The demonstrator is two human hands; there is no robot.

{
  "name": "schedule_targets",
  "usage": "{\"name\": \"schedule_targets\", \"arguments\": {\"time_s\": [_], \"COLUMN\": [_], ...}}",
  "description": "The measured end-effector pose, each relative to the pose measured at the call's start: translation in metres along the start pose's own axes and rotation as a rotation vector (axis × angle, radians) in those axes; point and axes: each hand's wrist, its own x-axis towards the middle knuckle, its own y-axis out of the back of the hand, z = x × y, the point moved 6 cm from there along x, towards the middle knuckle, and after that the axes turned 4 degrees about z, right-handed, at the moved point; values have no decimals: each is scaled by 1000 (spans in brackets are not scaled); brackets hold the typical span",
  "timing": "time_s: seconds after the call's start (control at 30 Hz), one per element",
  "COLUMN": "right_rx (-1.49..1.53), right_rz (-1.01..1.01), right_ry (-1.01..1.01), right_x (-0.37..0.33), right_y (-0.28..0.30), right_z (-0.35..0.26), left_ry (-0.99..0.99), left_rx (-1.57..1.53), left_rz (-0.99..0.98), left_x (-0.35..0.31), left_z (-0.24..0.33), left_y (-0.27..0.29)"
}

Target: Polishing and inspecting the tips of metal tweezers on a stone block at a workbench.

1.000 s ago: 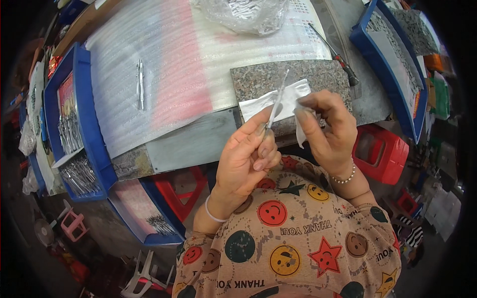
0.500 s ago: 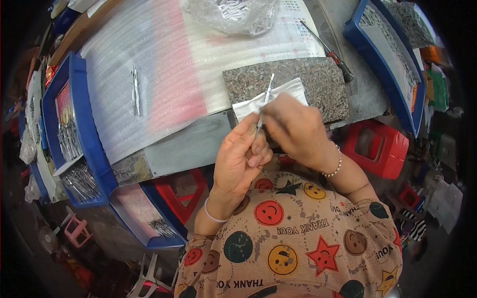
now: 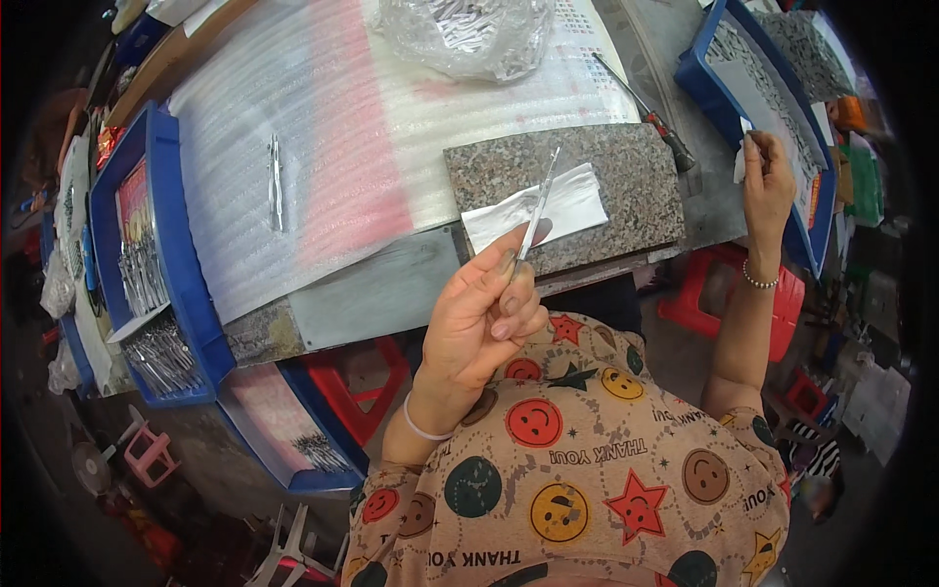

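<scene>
My left hand point(image 3: 484, 308) pinches a slim silver metal tool point(image 3: 539, 207) between thumb and fingers, its thin end pointing up and away. Behind the tool, a folded white cloth or paper point(image 3: 577, 207) with a dark spot lies on a speckled granite slab point(image 3: 499, 161). Well off to the right, my right hand point(image 3: 767, 186) is closed with a small white piece point(image 3: 740, 164) showing at its fingertips; whether it is paper or cloth I cannot tell. That hand is over the near edge of a blue tray point(image 3: 696, 61) holding many small grey metal parts.
Similar slim metal pieces point(image 3: 275, 186) lie on the foam sheet point(image 3: 220, 210). A plastic bag of small silver parts point(image 3: 465, 39) sits at the back. A screwdriver point(image 3: 668, 137) rests beside the slab. At left, a blue tray point(image 3: 186, 264) holds metal tools; red stools point(image 3: 367, 391) stand below.
My right hand has left the metal tool and moved right to the blue tray, with a white piece at its fingertips. My left hand keeps the tool in nearly the same place.
</scene>
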Motion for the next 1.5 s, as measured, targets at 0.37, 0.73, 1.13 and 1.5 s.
{"name": "schedule_targets", "arguments": {"time_s": [0.37,0.73,1.13,1.5], "right_rx": [751,716,732,681], "right_rz": [-526,-437,-417,-335], "right_ry": [382,462,180,197], "right_x": [-75,-89,-60,-61], "right_y": [-15,-33,-10,-18], "right_z": [-185,-216,-178,-174], "left_ry": [-68,-278,-225,-137], "left_rx": [166,363,307,292], "left_rz": [98,319,116,53], "left_x": [9,-5,-10,10], "left_z": [-7,-5,-2,-7], "left_y": [0,-5,-2,-16]}}
